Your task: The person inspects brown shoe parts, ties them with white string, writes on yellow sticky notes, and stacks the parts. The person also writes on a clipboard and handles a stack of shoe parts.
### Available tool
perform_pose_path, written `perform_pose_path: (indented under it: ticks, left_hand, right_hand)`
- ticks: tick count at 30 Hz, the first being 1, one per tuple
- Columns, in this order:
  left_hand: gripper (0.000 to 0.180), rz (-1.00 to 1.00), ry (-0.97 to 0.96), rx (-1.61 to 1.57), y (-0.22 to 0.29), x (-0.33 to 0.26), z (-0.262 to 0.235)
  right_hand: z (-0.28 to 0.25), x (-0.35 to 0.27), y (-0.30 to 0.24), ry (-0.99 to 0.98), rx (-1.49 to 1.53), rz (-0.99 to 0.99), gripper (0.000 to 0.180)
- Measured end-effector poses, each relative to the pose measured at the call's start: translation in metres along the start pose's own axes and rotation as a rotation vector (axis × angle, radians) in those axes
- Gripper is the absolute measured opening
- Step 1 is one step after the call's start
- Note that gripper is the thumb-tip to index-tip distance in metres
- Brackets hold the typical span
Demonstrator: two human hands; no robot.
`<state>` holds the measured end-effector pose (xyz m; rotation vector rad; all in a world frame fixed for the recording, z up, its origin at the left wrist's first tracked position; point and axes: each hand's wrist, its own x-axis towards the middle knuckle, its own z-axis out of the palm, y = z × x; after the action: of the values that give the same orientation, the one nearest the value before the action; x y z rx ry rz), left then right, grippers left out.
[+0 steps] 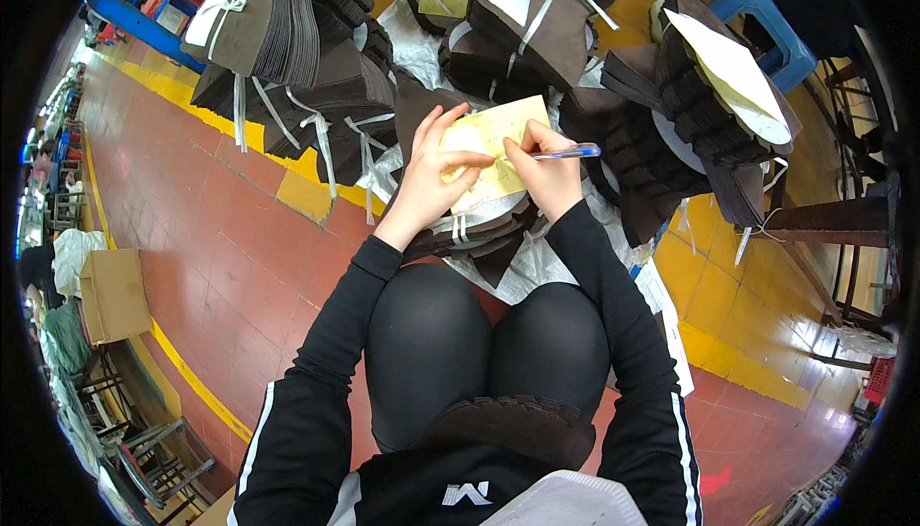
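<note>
My left hand (428, 173) presses flat on a pale yellow paper slip (494, 148), holding it down on a tied bundle of dark brown fabric pieces (479, 229). My right hand (544, 170) grips a blue pen (567, 152) with its tip on the slip, near the left fingers. Both black sleeves with white stripes come up from the lower edge. My knees in black sit just below the bundle.
Several more tied stacks of dark brown fabric (307, 37) lie ahead on white sacking, some topped with paper sheets (733, 71). A blue stool (767, 23) stands at the upper right, a cardboard box (113, 294) at the left on the red floor with yellow lines.
</note>
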<state>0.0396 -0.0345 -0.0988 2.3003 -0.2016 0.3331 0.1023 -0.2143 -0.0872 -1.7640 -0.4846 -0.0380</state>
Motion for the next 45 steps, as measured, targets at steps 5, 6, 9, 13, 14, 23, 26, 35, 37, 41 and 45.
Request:
perform_pose_path:
  ticks: [5,6,9,13,14,23,26,35,37,41,45]
  left_hand:
    - [0.026,-0.013,-0.01,-0.013,0.0,-0.001,0.0]
    - [0.027,-0.017,-0.015,-0.015,0.0,-0.001,-0.001]
    - [0.027,-0.008,-0.021,-0.018,-0.001,0.0,0.0]
    - [0.027,-0.018,-0.013,-0.027,0.001,0.0,0.001]
    - [0.027,-0.017,-0.013,-0.026,0.001,0.0,0.0]
    - [0.026,-0.006,-0.013,-0.035,-0.001,0.0,-0.002]
    - [0.026,-0.005,-0.015,-0.045,-0.001,0.0,0.0]
    - [0.025,-0.012,-0.013,-0.041,-0.001,0.0,-0.001]
    - [0.025,-0.016,-0.013,-0.045,-0.001,-0.001,-0.001]
    - [0.025,-0.014,-0.018,-0.049,0.0,0.0,-0.001]
    - [0.025,-0.019,-0.02,-0.047,0.0,0.0,0.0]
  right_hand:
    - [0.0,0.002,0.009,0.031,-0.05,-0.036,0.031]
    - [0.0,0.002,0.007,0.013,-0.073,-0.047,0.03]
    - [0.001,0.0,0.005,-0.029,-0.112,-0.06,0.029]
    - [-0.002,-0.001,0.007,-0.007,-0.105,-0.02,0.027]
    - [-0.003,-0.001,0.006,0.009,-0.106,-0.009,0.026]
    - [-0.001,0.002,0.0,0.093,0.017,0.025,0.032]
    - [-0.004,0.003,0.008,0.051,-0.018,0.006,0.031]
    - [-0.004,0.003,0.01,0.053,-0.052,-0.011,0.026]
    - [-0.001,0.002,0.004,0.094,-0.038,-0.003,0.025]
    - [-0.002,0.003,0.014,0.099,-0.018,-0.007,0.027]
    - [-0.006,0.001,0.016,0.08,-0.022,0.002,0.029]
